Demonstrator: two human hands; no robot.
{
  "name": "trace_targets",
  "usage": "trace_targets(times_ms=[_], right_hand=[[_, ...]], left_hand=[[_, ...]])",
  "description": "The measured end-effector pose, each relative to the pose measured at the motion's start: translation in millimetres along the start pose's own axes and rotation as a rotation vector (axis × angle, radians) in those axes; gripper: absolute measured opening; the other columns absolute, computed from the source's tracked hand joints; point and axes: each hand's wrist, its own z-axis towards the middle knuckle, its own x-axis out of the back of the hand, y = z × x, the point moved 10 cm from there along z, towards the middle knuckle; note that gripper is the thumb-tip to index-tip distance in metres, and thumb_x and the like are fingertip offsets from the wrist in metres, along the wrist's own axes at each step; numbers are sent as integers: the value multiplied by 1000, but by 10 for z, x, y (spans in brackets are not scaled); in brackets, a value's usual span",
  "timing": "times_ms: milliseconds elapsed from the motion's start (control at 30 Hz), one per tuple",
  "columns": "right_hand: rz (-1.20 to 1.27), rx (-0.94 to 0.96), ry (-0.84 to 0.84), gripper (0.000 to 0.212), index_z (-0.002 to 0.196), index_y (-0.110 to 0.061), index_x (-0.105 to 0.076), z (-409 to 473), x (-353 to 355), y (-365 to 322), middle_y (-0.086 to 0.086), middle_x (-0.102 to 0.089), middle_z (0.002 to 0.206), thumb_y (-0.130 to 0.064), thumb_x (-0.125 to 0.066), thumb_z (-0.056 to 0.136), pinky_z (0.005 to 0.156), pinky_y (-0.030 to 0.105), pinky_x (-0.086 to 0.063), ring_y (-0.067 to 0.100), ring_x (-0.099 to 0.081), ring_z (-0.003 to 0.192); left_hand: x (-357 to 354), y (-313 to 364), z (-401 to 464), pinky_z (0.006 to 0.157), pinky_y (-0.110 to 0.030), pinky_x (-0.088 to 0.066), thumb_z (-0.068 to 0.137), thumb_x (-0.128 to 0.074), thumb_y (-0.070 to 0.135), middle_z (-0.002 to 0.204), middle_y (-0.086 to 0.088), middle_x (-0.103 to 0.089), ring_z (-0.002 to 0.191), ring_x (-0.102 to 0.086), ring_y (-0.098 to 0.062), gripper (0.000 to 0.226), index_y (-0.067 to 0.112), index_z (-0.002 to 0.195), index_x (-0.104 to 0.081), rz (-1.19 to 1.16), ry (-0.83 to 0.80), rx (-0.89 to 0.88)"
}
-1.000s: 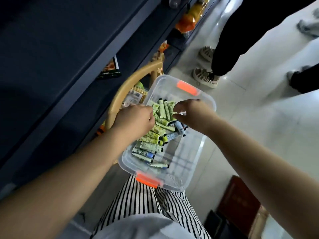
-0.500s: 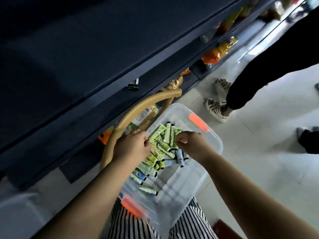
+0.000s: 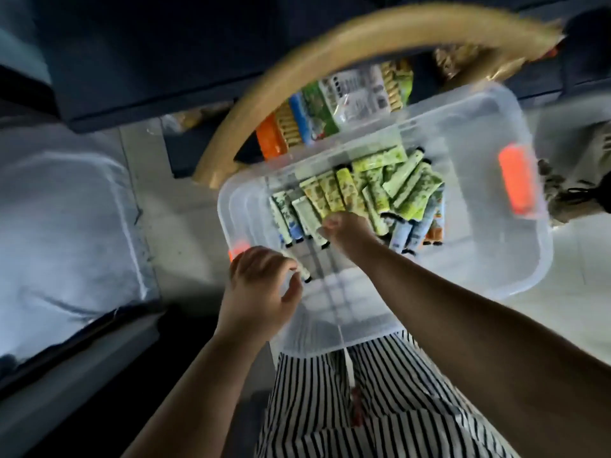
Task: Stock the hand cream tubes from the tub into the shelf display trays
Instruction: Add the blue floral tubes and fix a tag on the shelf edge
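Far out to the left of both hands lies a clear plastic lid (image 3: 71, 233) on the pale floor, under a dark shelf unit (image 3: 148, 54). The left hand (image 3: 261, 289) hovers at the near left corner of the clear tub (image 3: 515, 252), its fingers curled with thumb and fingertips drawn together on one hand cream tube (image 3: 305, 276), of which only the black-capped end shows just past the fingertips. Right of it and a little farther in, the right hand (image 3: 345, 231) is down inside the tub, fingers bunched and pinching the capped end of a pale tube (image 3: 309, 216) at the near edge of the heap. The rest of the hand cream tubes (image 3: 386, 190), mostly green and yellow with a few blue ones, lie piled beyond and to the right of those fingers, against the tub's far wall. An orange latch (image 3: 515, 180) sits on the tub's right end, well away from both hands. Beyond the tub a tan curved handle (image 3: 330, 57) arches over packets of snacks (image 3: 334, 110). Below the wrists, the tub rests on striped trousers (image 3: 363, 408). The view is motion-blurred.
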Motion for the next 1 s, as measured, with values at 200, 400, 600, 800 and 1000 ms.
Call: trace_targets(times_ms=[200, 400, 600, 800, 1000], right_hand=[[-118, -100, 41, 48, 133, -4, -42, 383, -599, 144, 17, -52, 132, -29, -52, 93, 94, 34, -43, 32, -50, 120], [-296, -33, 196, 43, 129, -2, -38, 501, -666, -14, 19, -58, 121, -26, -48, 95, 83, 35, -48, 32, -57, 110], [123, -95, 127, 39, 128, -5, -48, 452, -513, 100, 4, -57, 96, -13, -53, 91, 73, 27, -43, 24, -56, 96], [493, -53, 141, 23, 67, -14, -47, 123, -19, 391, 0, -47, 58, -6, -58, 86, 56, 22, -38, 12, -42, 53], [721, -113, 144, 12, 81, -5, -49, -6, 227, 834, 16, -44, 75, -2, -60, 84, 63, 37, -28, 24, -38, 72]], left_hand=[[-230, -186, -169, 85, -32, -32, 75, -55, 22, 76, -1, -67, 90, -50, -19, 15, 13, 71, -67, 126, 165, -112], [-264, -218, -220, 93, -32, -26, 76, -55, 25, 70, 6, -66, 82, -57, -15, 17, 19, 66, -66, 158, 301, -131], [-258, -158, -200, 89, -32, -32, 79, -53, 22, 68, 4, -66, 73, -63, -21, 17, 16, 69, -66, 89, 271, -94], [-623, -162, 45, 74, -30, -49, 93, -42, 29, 99, -5, -68, 88, -62, -21, 29, 11, 108, -60, -246, -70, 381], [-1322, -904, 304, 88, -25, -41, 91, -48, 26, 123, -9, -61, 112, -56, -24, 34, 7, 117, -57, -705, 66, 1078]])
